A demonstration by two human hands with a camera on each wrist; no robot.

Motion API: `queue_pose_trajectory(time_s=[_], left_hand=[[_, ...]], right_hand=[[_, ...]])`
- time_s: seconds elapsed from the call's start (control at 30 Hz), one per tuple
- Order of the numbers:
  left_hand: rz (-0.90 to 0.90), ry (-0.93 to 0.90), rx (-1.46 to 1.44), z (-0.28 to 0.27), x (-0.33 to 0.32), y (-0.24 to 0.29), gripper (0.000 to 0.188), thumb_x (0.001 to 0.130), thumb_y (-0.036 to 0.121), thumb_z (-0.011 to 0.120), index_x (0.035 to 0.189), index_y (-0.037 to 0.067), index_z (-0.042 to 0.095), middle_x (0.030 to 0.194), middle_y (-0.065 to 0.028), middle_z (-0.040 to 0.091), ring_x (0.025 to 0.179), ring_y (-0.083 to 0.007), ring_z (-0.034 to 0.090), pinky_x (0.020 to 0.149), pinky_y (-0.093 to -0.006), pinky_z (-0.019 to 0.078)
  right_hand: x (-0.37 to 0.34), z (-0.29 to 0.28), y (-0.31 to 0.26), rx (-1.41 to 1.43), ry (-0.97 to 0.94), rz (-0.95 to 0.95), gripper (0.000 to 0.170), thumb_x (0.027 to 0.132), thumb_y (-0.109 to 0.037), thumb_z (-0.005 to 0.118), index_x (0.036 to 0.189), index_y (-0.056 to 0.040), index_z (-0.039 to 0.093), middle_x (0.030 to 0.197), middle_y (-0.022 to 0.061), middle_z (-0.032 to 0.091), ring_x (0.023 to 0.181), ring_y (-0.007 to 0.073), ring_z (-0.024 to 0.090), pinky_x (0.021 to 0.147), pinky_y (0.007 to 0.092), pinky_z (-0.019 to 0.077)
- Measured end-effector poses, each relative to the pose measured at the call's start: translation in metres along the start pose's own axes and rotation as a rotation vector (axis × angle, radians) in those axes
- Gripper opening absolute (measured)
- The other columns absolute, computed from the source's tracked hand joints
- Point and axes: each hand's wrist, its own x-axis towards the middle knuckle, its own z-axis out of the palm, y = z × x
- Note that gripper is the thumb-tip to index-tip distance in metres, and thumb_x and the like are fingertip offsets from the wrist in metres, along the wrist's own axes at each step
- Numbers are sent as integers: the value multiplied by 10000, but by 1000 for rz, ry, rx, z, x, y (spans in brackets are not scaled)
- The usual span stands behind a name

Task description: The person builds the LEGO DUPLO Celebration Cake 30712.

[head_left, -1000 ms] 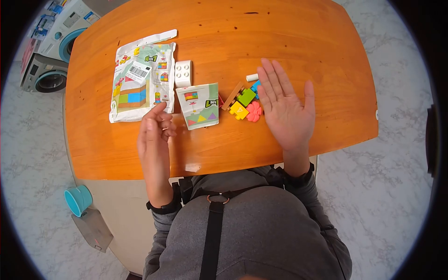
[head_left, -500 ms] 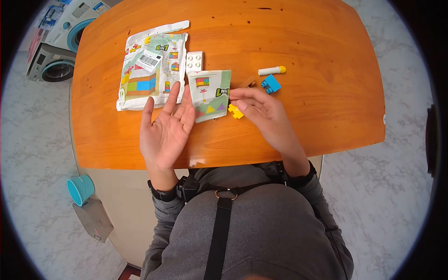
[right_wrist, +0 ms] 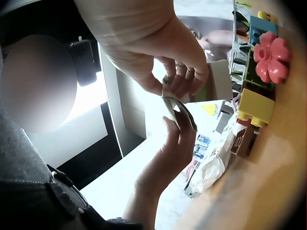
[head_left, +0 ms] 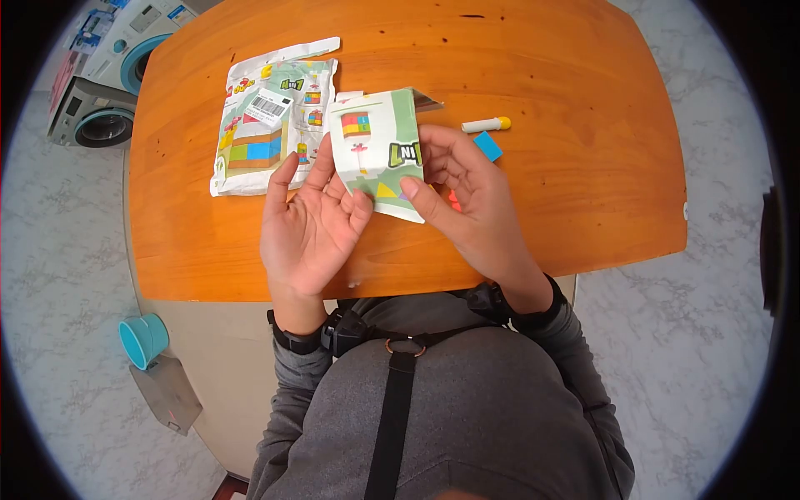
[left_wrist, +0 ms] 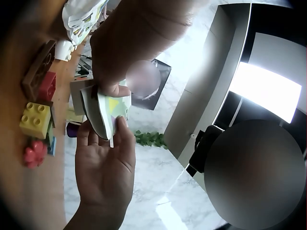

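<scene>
A folded printed leaflet (head_left: 372, 162) is raised over the table in the head view. My right hand (head_left: 479, 212) pinches its right side, thumb on the printed front and fingers behind. My left hand (head_left: 310, 237) is palm up at its left edge, fingers extended and touching it, thumb apart. The right wrist view shows the leaflet (right_wrist: 185, 113) bent open between both hands. Beyond it are a yellow brick (right_wrist: 256, 106) and a red flower piece (right_wrist: 272, 57), mostly hidden in the head view.
A sealed printed bag (head_left: 250, 158) lies at the table's left. Right of the leaflet are a blue brick (head_left: 488, 146) and a white stick with a yellow end (head_left: 486, 125). Brown (left_wrist: 38, 72) and red (left_wrist: 47, 87) bricks show in the left wrist view.
My right hand has turned from palm up to pinching the leaflet and has raised it off the table. My left hand has turned palm up and moved to the leaflet's edge.
</scene>
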Motion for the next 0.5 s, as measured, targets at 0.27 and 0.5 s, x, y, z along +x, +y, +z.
queue_pose_trajectory(time_s=[0.27,0.5], left_hand=[[122,267,198,21,5,-18,434,941,399,368,1147,54,532,1036,-106,604,917,-209,550,762,-329,433],[-4,45,332,14,13,-25,558,930,488,277,1047,13,545,824,-218,584,746,-312,533,715,-391,426]], right_hand=[[-10,3,-10,-270,-129,-119,331,788,-15,642,1097,28,531,858,38,521,809,120,502,748,257,418],[-12,6,-5,-332,-270,-41,310,741,-128,729,940,8,535,808,33,486,755,125,460,700,255,407]])
